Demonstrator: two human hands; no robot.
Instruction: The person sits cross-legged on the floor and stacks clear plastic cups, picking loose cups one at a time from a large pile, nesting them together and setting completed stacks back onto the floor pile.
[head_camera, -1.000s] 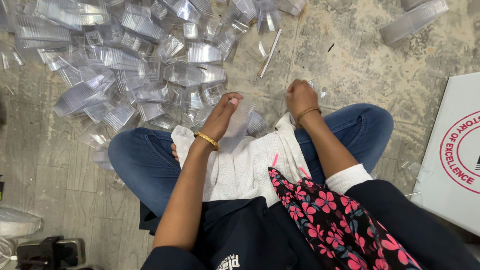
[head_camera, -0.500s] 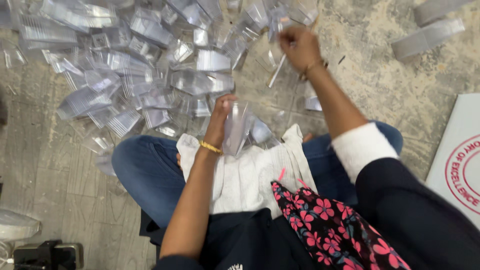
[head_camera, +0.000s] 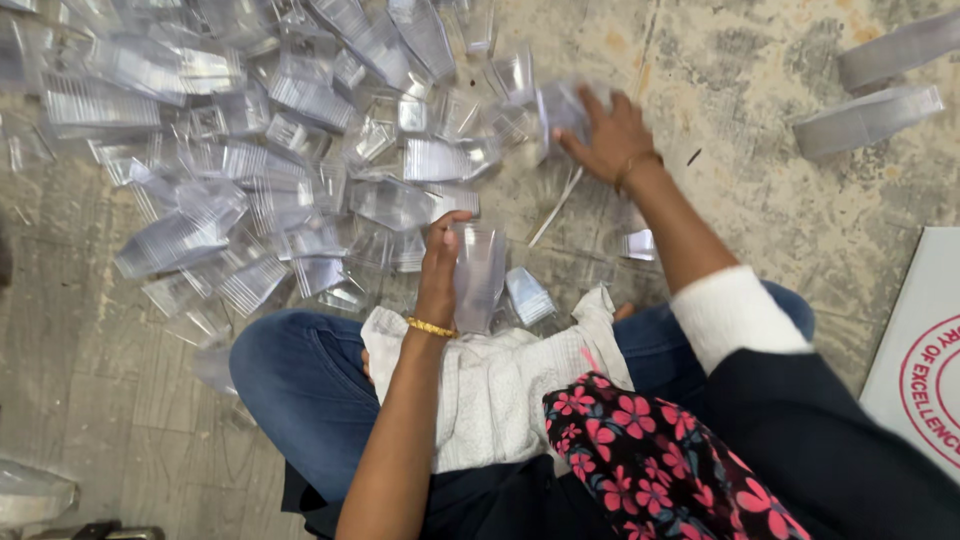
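Our left hand clamps clear cup stack at centre frame; right hand, fingers spread, presses loose cup upper centre; grip rim squarely.

Cup pile on floor ahead-left of knees, cloth on lap, 2 stacks far right.
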